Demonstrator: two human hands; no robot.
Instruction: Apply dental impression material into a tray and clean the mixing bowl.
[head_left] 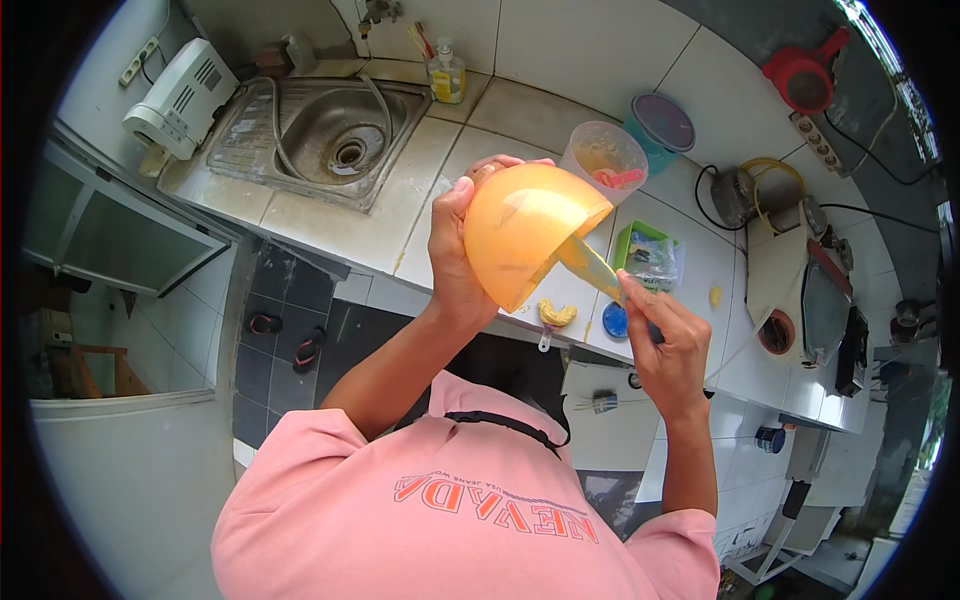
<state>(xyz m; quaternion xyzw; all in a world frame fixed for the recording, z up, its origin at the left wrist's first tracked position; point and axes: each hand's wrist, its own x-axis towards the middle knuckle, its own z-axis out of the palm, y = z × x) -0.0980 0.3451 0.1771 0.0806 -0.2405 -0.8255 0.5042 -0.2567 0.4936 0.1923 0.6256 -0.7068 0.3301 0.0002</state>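
Note:
My left hand (455,255) grips an orange-yellow bowl (525,225) from its outer side, fingers spread over the back. The bowl is tipped on its side, its mouth turned down and to the right, above the counter's front edge. In my right hand (668,340) is a spatula (590,265) with a flat, yellow-smeared greenish blade. The blade reaches into the bowl's mouth; its tip and the bowl's inside are hidden. Below the bowl, a yellow lump (556,313) sits on a small measuring spoon at the counter's edge.
Behind the bowl stand a smeared clear tub (604,155) with a pink tool and a lidded teal container (660,125). A green tray (645,255) and a blue lid (614,320) lie near my right hand. A sink (345,130) is left; a stove (790,300) is right.

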